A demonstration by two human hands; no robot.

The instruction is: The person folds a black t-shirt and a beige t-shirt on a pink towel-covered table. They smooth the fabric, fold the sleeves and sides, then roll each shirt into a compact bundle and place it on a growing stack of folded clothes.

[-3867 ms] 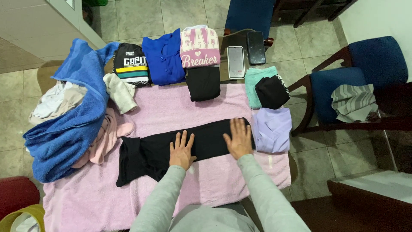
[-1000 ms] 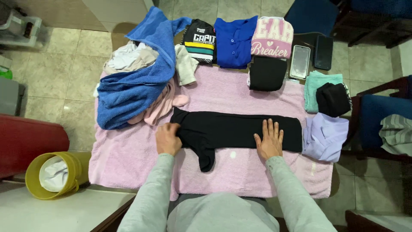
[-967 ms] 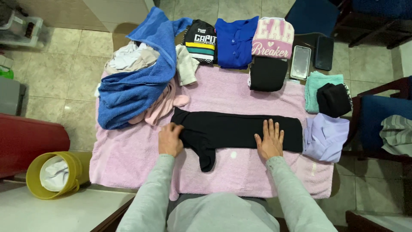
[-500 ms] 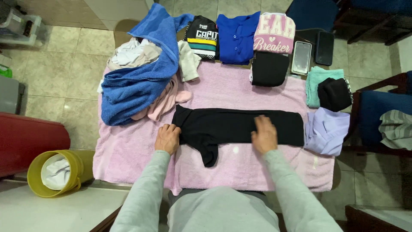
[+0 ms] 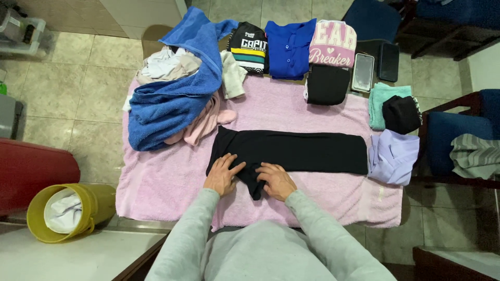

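Note:
A long black garment (image 5: 302, 151) lies folded in a strip across a pink towel (image 5: 172, 177) that covers the table. A short black flap (image 5: 253, 184) hangs down from its left part toward me. My left hand (image 5: 221, 174) lies flat on the garment's left end, fingers spread. My right hand (image 5: 276, 180) rests on the flap's right side, fingers curled on the cloth. Both hands sit close together near the table's front edge.
A heap with a blue towel (image 5: 172, 93) and pink cloth (image 5: 203, 122) fills the left back. Folded clothes line the back and right: striped black top (image 5: 249, 47), blue shirt (image 5: 289, 49), pink top (image 5: 332, 44), lilac shirt (image 5: 393, 156). Two phones (image 5: 363, 73) lie nearby. A yellow bin (image 5: 67, 211) stands on the floor at left.
My right hand has slid left from the garment's right part to the hanging flap. My left hand has moved from the garment's left edge onto it, fingers now spread.

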